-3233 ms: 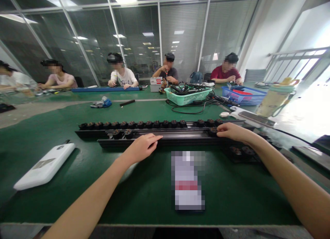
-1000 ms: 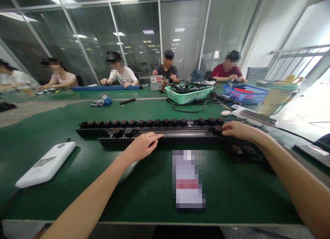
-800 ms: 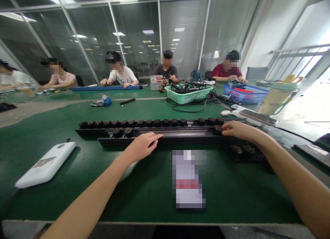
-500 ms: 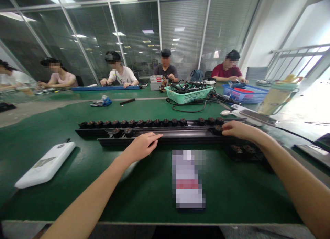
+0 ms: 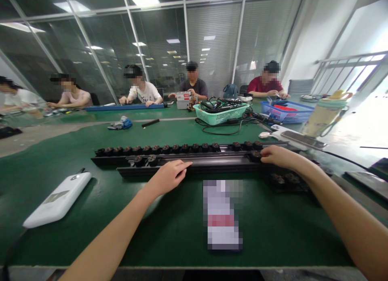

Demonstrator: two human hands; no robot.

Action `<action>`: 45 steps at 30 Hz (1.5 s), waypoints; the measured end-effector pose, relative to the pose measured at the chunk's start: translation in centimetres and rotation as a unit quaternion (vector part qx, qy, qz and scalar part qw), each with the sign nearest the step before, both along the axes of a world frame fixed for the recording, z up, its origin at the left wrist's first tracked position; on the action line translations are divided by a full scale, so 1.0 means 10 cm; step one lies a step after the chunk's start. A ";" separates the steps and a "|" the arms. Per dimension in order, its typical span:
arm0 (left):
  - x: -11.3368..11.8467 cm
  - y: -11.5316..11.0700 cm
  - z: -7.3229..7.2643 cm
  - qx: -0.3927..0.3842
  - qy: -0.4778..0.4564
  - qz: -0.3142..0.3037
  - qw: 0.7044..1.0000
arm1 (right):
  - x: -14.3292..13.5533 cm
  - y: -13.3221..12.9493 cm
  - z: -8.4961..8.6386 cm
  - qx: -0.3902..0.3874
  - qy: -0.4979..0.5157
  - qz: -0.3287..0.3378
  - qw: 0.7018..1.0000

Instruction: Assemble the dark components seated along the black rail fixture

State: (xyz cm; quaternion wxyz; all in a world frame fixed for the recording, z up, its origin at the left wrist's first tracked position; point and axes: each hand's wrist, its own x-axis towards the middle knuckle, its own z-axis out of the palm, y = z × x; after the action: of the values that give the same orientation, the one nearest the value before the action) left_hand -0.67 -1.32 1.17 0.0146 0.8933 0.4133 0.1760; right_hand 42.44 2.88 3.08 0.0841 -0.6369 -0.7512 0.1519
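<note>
Head view: white, rounded rectangular device [image 5: 60, 198] lies far left on green surface [image 5: 169, 232]. Long black rail [image 5: 106, 162], lined with round black parts, lies behind second long black channelled rail [image 5: 218, 162]. Left hand [image 5: 169, 178] rests on near rail, index finger extended; whether gripping, cannot tell. Right hand [image 5: 274, 156] pinches round black copper-topped part [image 5: 256, 155] toward near rail's right end. Pale-yellow bottle [image 5: 323, 117] stands far right.

I watch a green table [image 5: 281, 236] carrying a near black rail [image 5: 224, 162]. Just behind that rail I see a second rail [image 5: 224, 148]; in front of it, a pixelated slab [image 5: 222, 216]; front-left of it, a white device [image 5: 59, 202]; well behind it, a green basket [image 5: 222, 116].
</note>
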 end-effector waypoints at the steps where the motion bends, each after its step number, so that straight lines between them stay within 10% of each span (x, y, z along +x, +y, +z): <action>1: 0.00 0.00 0.00 0.000 -0.001 0.000 1.000 | -0.01 0.00 0.00 -0.003 -0.007 -0.001 1.000; 27: 0.12 -0.05 0.00 0.056 0.031 0.048 0.997 | 0.09 -0.14 -0.14 0.063 0.047 -0.015 0.997; 37: 0.42 -0.02 0.23 0.113 0.280 0.022 0.953 | 0.07 -0.20 -0.15 0.069 0.055 -0.069 0.994; 45: 0.23 0.03 0.04 0.153 0.141 0.021 0.978 | 0.05 -0.21 -0.17 0.095 0.045 -0.075 0.992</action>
State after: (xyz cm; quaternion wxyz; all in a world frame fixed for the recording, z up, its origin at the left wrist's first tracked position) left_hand 1.65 -0.99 1.54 -0.1845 0.8919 0.3982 0.1093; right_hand 42.90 0.78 1.41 0.1896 -0.6733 -0.7074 0.1017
